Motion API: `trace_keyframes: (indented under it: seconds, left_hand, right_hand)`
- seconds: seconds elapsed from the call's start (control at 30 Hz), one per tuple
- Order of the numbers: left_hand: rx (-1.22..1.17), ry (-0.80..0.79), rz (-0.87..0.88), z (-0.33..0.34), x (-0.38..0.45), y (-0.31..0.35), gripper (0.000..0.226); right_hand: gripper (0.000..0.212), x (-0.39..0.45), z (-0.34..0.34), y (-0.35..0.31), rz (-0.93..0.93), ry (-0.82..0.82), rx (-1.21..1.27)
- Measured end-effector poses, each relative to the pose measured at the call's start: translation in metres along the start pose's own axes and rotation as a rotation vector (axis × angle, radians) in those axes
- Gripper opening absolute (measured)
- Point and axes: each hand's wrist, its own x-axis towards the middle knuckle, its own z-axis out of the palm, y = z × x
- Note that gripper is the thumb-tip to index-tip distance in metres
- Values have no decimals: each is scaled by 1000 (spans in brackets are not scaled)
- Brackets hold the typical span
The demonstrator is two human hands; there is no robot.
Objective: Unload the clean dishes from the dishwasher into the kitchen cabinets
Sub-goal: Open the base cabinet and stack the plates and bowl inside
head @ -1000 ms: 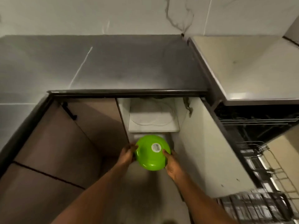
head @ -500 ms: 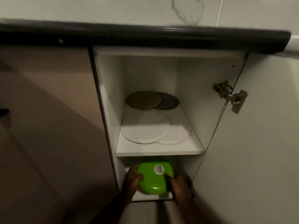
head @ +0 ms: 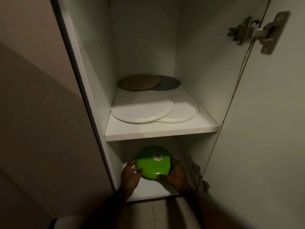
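Inside an open, dimly lit white cabinet [head: 145, 47], a person holds a bright green bowl [head: 152, 164] upside down in the lower compartment, just under the middle shelf [head: 161, 132]. Both forearms reach in from the bottom of the view. The left hand [head: 130, 176] grips the bowl's left edge, with its thumb laid on the green surface and its fingers curled round the rim. The right hand [head: 175, 173] grips the right edge in the same way, thumb near the front of the bowl. A small round white sticker [head: 157, 157] sits on the upturned base of the bowl. Whether the bowl touches the white bottom shelf [head: 148, 190] or is held just above it cannot be told.

On the middle shelf lie four flat round mats in two overlapping pairs: at the front, a white mat [head: 142, 108] lapping over a second white mat [head: 184, 111] to its right; at the back, a tan mat [head: 139, 82] lapping over a dark grey mat [head: 170, 83]. The cabinet door [head: 264, 129] stands open on the right, with a metal hinge [head: 254, 32] near its top and another hinge [head: 198, 176] low down, just beside the right hand
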Motion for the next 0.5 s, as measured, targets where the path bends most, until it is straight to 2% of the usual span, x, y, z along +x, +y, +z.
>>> trace_keyframes:
  seconds: [0.07, 0.13, 0.23, 0.3, 0.37, 0.43, 0.5]
  left_hand:
    - [22, 76, 7, 3, 3, 3, 59]
    - [78, 123, 14, 10, -2, 9, 52]
    - [163, 158, 45, 16, -5, 13, 46]
    - [217, 113, 65, 19, -6, 14, 58]
    - [314, 63, 100, 22, -7, 11, 79]
    - [402, 6, 164, 24, -11, 5, 99]
    - [480, -37, 240, 24, -12, -2, 101]
  right_hand:
    - [69, 0, 4, 5, -33, -4, -27]
    - [62, 2, 8, 14, -63, -14, -96]
    - [64, 4, 14, 26, -54, 36, -194]
    - [62, 4, 20, 28, -17, 26, -339]
    - [62, 9, 26, 39, 32, -5, -556]
    - [68, 15, 32, 49, 112, -36, -655]
    - [78, 18, 34, 52, 192, -64, -687]
